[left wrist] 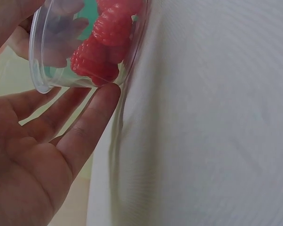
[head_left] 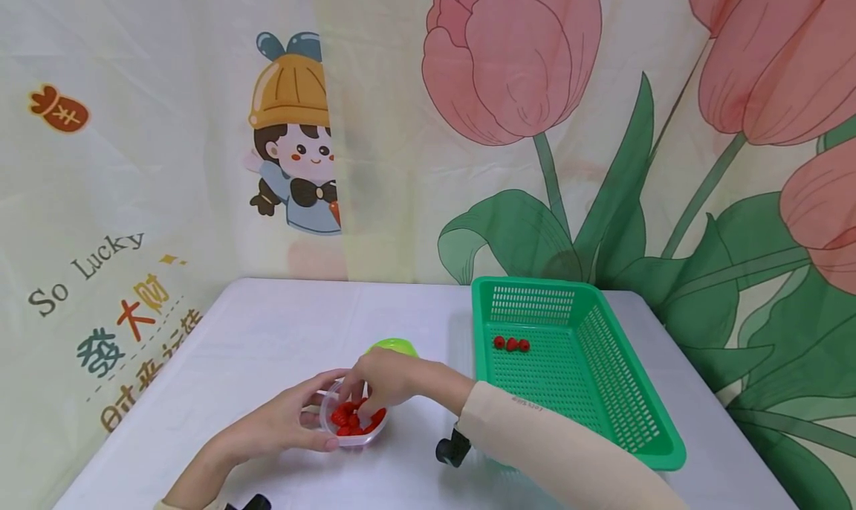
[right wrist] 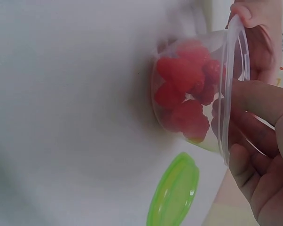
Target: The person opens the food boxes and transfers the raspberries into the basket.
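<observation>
Raspberries (left wrist: pixel 114 28) in tub (right wrist: pixel 225 117) | all views | three in basket (head_left: pixel 548 376) | head only

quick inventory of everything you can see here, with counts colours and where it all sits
raspberries: several, red, inside the container; overlap prevents an exact count
container: one, clear plastic, on the table between the hands
lid: one, lime green, on the table beyond the container
basket: one, green plastic, right side of the table
berries: three, red, in a row inside the basket
table: one, white covering, under everything
backdrop: pale, behind the table, printed with pink tulips, a cartoon figure and lettering
wrist devices: two, black, one near each wrist
sleeves: two, beige, lower edge
left hand: one, bare, holding the container's left side
right hand: one, bare, reaching into the container
</observation>
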`<act>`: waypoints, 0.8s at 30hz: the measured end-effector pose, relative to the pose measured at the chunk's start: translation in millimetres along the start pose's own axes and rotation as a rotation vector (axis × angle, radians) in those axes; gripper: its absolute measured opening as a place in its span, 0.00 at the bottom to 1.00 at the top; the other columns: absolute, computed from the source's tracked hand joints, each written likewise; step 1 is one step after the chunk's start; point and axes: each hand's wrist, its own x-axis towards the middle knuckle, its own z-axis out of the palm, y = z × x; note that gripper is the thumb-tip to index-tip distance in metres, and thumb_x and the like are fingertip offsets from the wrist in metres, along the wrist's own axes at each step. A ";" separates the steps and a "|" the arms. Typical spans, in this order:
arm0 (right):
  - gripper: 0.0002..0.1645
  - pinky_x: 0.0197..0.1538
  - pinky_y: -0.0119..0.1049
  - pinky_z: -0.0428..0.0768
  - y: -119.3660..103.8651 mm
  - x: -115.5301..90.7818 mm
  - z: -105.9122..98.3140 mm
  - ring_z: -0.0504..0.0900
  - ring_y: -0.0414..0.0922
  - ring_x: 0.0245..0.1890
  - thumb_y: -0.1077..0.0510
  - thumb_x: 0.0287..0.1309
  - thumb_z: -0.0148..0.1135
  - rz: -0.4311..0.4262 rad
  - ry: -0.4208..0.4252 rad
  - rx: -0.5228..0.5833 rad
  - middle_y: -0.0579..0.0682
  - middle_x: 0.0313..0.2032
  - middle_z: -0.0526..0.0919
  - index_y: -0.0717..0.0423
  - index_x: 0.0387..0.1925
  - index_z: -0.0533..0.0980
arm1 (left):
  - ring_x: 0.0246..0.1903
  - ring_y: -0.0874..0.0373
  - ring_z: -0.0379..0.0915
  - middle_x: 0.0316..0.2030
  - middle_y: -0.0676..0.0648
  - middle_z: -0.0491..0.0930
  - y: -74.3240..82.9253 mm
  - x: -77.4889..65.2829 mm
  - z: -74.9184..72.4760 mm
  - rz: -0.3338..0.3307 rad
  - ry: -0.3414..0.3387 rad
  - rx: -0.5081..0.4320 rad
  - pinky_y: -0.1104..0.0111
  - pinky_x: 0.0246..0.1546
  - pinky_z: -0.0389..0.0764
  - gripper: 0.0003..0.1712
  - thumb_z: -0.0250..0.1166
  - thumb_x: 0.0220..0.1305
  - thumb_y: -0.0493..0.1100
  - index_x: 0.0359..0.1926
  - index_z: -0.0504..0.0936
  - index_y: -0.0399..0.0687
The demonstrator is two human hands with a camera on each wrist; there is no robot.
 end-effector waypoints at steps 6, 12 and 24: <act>0.21 0.37 0.18 0.79 -1.3 0.7 4.9 0.79 0.30 0.34 0.60 0.62 0.77 0.013 0.025 -0.021 0.39 0.38 0.89 0.46 0.57 0.88 | 0.63 0.42 0.78 0.71 0.36 0.69 -3.3 0.3 -0.5 -0.016 -0.012 -0.060 0.68 0.56 0.84 0.52 0.77 0.64 0.40 0.82 0.58 0.57; 0.21 0.37 0.18 0.78 -3.8 0.5 7.3 0.79 0.30 0.34 0.59 0.63 0.76 0.025 0.023 -0.048 0.38 0.37 0.89 0.45 0.57 0.88 | 0.63 0.42 0.78 0.70 0.35 0.70 -5.5 0.6 -1.5 -0.030 -0.014 -0.074 0.66 0.55 0.85 0.53 0.77 0.64 0.40 0.82 0.57 0.57; 0.19 0.38 0.18 0.78 -8.0 3.9 11.5 0.79 0.29 0.36 0.58 0.64 0.75 0.026 -0.002 -0.077 0.36 0.37 0.88 0.44 0.56 0.88 | 0.64 0.42 0.78 0.71 0.34 0.69 -9.5 3.4 -5.2 -0.024 -0.036 -0.100 0.63 0.56 0.86 0.53 0.77 0.65 0.38 0.83 0.57 0.57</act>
